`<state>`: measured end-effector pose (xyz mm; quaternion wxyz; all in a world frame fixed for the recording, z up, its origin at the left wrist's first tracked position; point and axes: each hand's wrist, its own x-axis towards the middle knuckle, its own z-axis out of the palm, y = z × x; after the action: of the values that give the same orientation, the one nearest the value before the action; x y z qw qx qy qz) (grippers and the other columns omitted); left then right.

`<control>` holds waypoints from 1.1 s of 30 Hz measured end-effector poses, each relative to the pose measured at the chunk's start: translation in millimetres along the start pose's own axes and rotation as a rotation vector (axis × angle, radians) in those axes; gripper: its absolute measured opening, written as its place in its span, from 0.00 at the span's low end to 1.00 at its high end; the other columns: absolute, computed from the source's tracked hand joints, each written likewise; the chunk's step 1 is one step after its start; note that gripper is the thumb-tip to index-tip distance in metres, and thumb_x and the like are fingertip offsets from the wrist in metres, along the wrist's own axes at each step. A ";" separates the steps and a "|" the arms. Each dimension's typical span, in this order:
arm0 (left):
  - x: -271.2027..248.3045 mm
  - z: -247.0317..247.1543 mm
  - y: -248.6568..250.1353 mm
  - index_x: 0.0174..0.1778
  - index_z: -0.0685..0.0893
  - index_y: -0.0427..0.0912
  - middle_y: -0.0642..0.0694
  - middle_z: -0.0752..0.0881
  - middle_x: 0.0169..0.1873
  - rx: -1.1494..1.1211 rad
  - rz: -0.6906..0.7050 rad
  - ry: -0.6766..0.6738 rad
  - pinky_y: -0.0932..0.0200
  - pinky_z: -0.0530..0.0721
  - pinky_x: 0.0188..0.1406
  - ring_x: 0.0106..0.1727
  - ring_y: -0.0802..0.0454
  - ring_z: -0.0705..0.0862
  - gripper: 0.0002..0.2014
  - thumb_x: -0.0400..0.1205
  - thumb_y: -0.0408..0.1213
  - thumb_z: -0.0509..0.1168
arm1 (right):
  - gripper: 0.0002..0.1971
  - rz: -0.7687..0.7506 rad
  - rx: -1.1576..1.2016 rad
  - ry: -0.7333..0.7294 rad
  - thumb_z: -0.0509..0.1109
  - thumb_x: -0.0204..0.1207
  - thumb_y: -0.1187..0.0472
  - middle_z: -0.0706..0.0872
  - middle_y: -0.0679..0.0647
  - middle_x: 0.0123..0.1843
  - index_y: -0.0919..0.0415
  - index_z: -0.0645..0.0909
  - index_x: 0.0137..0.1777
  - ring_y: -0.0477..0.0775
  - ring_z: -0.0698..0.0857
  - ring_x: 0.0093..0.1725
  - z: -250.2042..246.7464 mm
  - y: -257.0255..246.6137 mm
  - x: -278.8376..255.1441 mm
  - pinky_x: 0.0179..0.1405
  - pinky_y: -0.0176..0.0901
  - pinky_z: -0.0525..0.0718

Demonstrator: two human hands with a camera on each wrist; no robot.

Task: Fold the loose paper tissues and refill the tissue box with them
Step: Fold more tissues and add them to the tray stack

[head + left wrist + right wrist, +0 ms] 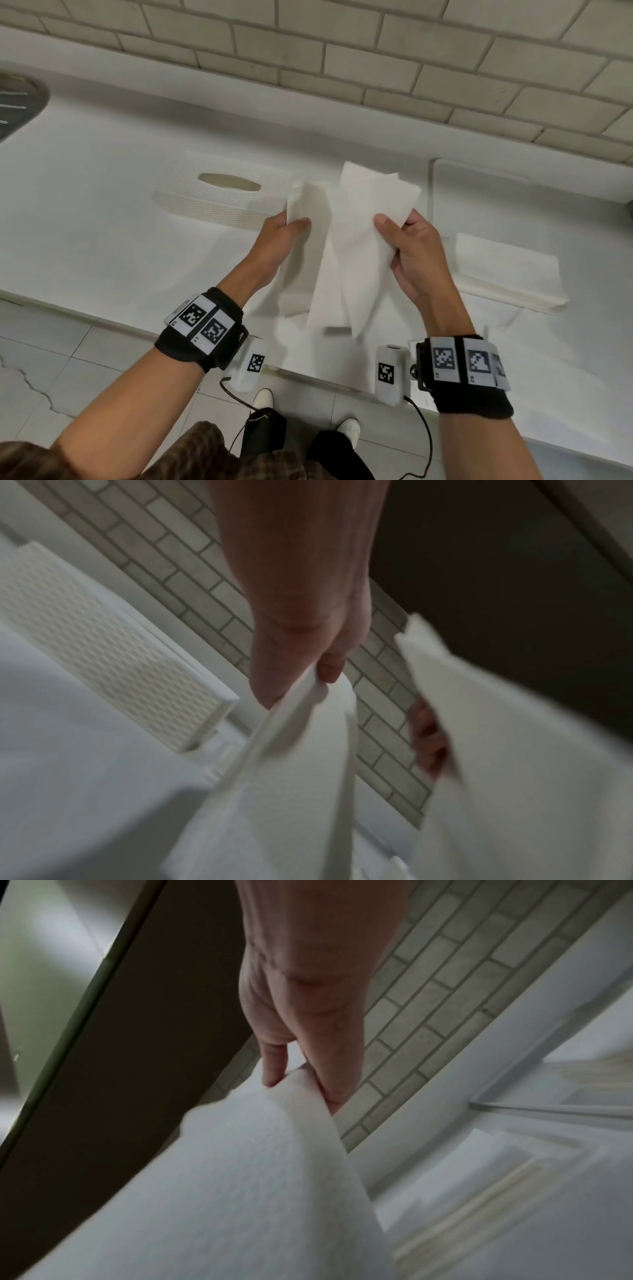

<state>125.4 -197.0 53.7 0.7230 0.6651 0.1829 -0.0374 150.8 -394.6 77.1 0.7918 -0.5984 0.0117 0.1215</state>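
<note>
**Tissue Refill: Fold Step in Progress**

Current state. Both hands hold tissues in the air above the front edge of the tabletop (102, 240). The left hand (274, 246) pinches one tissue (308, 240) between thumb and fingers, so the left grip is clamped on paper. The right hand (414, 253) pinches a second portion of tissue (363, 240) the same way, so the right grip is also clamped on paper. The two portions hang down side by side, overlapping at the middle. Whether they are two separate sheets or one bundle being parted cannot be told; the right portion shows several layered edges.

Progress. The tissue box (219, 195) rests upright near the middle of the tabletop, toward the back wall, just behind the left hand. Its oval top slot shows no tissue standing out of it, so the refill step appears not yet done. A flat stack of tissues (507, 274) lies near the right front edge of the tabletop; it looks neatly squared, and is judged to be either folded output or remaining supply. The task therefore appears to be at an early to middle stage: folding under way, loading still to come.

Count.
- Tissue boxes: one.
- Stacks on the tabletop: one; sheet number not countable.
- Held tissue portions: two.
- Hands: two, both occupied.
</note>
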 end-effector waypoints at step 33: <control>-13.1 3.6 -20.7 0.65 0.81 0.40 0.41 0.89 0.56 -0.115 0.289 -0.061 0.55 0.87 0.57 0.59 0.47 0.88 0.19 0.78 0.27 0.71 | 0.17 -0.025 -0.263 -0.107 0.73 0.78 0.63 0.91 0.55 0.59 0.59 0.81 0.66 0.52 0.90 0.59 18.5 47.6 -6.5 0.58 0.46 0.88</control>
<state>107.8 -205.3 38.3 0.7631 0.6404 0.0654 0.0574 132.3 -366.0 38.4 0.7074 -0.6899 -0.0538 0.1438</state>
